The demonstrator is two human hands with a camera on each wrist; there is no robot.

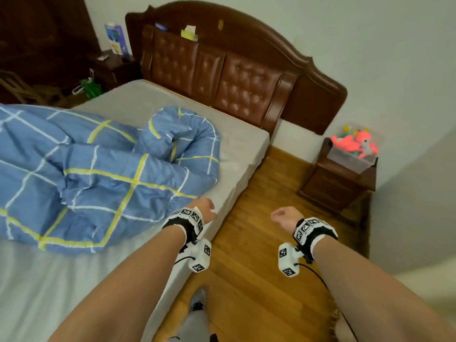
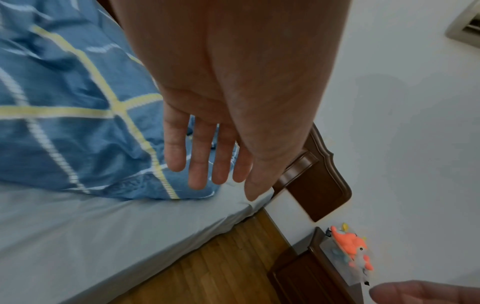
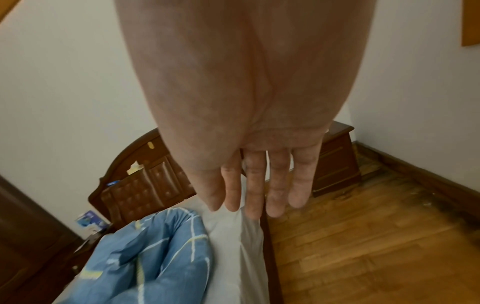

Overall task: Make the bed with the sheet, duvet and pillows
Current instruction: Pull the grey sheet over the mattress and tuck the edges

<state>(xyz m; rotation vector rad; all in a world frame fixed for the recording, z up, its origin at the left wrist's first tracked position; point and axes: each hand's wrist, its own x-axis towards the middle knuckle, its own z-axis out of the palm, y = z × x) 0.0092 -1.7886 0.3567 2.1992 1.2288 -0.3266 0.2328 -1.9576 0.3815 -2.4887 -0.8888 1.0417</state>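
Bed (image 1: 128, 280): the landmark. Grey sheet (image 1: 237, 154) spread over the mattress, top and near side; its near edge runs diagonally beside the floor.

Headboard (image 1: 237, 77): dark wood with tufted brown panels, at the bed's far end, against the wall.

Duvet (image 1: 81, 174): blue, white and yellow grid; lies bunched on the bed's middle and far side, one rolled lobe towards the headboard. A strip of bare sheet shows between it and the bed's near edge, and more at the head end.

Floor (image 1: 256, 248): wooden boards, an open lane along the bed's near side up to the nightstand.

Nightstand (image 1: 338, 183): dark wood, beside the headboard's end, apart from the bed; pink toys (image 1: 352, 144) on top in a clear box.

Left hand (image 2: 207, 131): fingers straight, slightly spread, holding nothing; over the bed's near edge, close to the duvet's corner. Contact with the cloth cannot be told.

Right hand (image 3: 259, 181): fingers straight, slightly spread, holding nothing; in the air over the floor, just off the bed's near edge.

Pillows: none in view.
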